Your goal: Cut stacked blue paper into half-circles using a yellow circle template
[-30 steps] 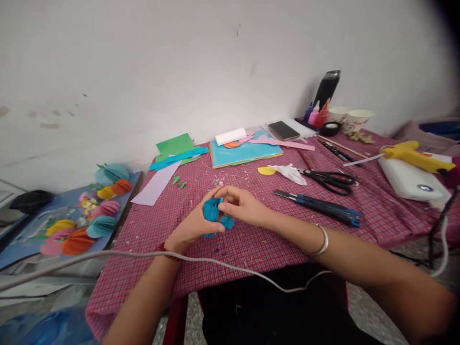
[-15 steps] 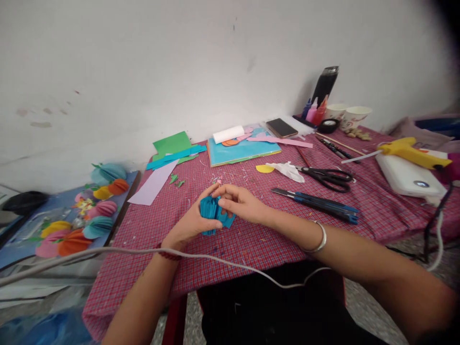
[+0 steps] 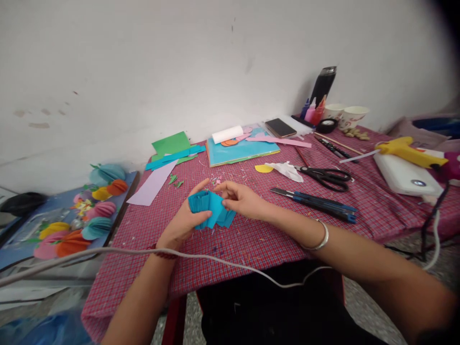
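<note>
blue paper stack (image 3: 215, 207), thin pleats, long axis left-right, fanning rightward; left hand (image 3: 184, 221) grip clamped on its left end, right hand (image 3: 246, 199) grip pinching its right.

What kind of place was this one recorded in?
Most likely a paper-craft workspace, though whether at home or in a workshop I can't tell. The left hand holds folded blue paper, with a yellow glue gun and black-handled scissors nearby.

Matt and shiny finishes are showing.
Blue paper sheets (image 3: 216, 207) are looking matt, the checked tablecloth (image 3: 251, 242) is appearing woven, the bangle (image 3: 326, 235) is shining like smooth metal.
</note>
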### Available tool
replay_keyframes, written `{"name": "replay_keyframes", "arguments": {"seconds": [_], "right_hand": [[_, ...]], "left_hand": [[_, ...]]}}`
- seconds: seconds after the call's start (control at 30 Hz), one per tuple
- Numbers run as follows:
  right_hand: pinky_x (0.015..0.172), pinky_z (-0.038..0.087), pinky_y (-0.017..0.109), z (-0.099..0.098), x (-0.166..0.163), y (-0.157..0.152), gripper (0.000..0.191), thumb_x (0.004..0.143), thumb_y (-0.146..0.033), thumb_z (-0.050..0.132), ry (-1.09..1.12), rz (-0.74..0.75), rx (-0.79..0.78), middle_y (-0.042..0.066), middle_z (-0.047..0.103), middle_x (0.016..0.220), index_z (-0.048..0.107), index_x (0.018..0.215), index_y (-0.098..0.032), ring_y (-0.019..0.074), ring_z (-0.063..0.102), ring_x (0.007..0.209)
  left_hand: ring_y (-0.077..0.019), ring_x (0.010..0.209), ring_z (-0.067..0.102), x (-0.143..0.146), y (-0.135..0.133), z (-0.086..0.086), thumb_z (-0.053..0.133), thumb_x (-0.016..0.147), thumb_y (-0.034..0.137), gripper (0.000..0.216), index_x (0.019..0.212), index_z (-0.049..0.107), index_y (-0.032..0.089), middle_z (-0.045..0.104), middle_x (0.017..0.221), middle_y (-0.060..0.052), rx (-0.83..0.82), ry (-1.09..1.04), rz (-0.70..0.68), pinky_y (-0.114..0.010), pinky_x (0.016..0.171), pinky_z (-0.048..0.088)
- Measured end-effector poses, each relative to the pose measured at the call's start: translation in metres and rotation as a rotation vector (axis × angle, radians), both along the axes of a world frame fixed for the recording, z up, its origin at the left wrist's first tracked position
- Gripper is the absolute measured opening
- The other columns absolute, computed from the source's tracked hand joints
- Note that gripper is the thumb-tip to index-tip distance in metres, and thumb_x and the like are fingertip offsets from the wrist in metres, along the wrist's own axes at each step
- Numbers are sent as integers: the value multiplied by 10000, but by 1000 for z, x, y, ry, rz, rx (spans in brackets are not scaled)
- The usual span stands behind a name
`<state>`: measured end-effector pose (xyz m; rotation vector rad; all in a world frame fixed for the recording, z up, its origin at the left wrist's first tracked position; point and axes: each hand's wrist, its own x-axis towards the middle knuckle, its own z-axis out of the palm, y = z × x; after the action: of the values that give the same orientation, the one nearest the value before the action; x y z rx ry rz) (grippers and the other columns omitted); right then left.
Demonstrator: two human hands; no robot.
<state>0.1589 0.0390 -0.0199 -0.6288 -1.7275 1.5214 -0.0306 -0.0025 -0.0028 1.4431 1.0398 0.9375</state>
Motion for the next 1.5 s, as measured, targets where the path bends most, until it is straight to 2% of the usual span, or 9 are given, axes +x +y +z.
{"name": "replay_keyframes", "arguments": {"seconds": [0.13,0.23,0.33,0.47,0.67,0.83,1.1,1.23,1.5], "right_hand": [[583,457,247,-2,-1,1,142,762,-98,545,-57,18,-51,-13,590,719,534,894,-150,102,556,618],[564,429,240,3,2,0,73,769,-139,560,-138,-91,108,-22,540,647,517,711,-152,103,525,601],[569,421,232,9,5,0,76,755,-115,566,-138,-259,266,-21,530,669,526,703,-155,102,520,623],[514,461,219,13,6,1,67,796,-113,497,-12,-159,38,-44,553,599,520,824,-169,93,553,524],[534,495,202,14,4,-1,108,777,-73,484,87,-74,-34,-51,574,585,516,806,-172,79,573,528],[503,468,185,10,1,-4,151,758,-41,471,80,-95,42,-52,554,625,537,807,-167,68,550,527],[482,441,205,7,-2,-7,160,763,-70,470,32,-157,52,-43,555,646,540,865,-171,77,522,503],[591,467,245,11,-1,-9,108,772,-124,531,49,-167,107,-12,582,735,555,865,-173,104,553,634],[693,504,285,14,3,-11,327,879,-467,487,206,60,27,32,573,872,535,1004,-169,117,593,740]], "left_hand": [[-116,603,486,2,-4,3,701,690,262,825,1399,287,346,559,867,-4,103,144,14,-238,510,416],[-105,598,475,5,-4,4,639,699,195,755,1375,331,334,569,898,-8,156,154,75,-233,517,416],[-110,706,535,3,1,3,551,675,89,669,1298,408,283,582,959,-16,223,-18,274,-235,621,453],[-80,614,500,-2,7,5,583,673,90,506,1152,490,221,551,774,22,162,-228,415,-195,561,401],[-72,489,413,5,-2,6,685,698,380,324,941,558,206,463,613,52,-59,-266,147,-186,450,310],[-99,609,515,8,-4,-3,760,631,340,426,988,567,211,573,715,25,-82,-153,-11,-206,556,391],[-141,783,586,16,-4,-5,766,622,277,449,1007,549,194,613,924,-14,-31,-13,93,-269,702,464],[-123,699,574,17,-4,-10,752,643,286,436,1010,533,198,601,842,6,-33,-25,97,-251,631,458],[-124,689,575,25,-4,-8,739,654,305,377,955,547,185,600,807,11,-39,-78,186,-256,642,449]]}}
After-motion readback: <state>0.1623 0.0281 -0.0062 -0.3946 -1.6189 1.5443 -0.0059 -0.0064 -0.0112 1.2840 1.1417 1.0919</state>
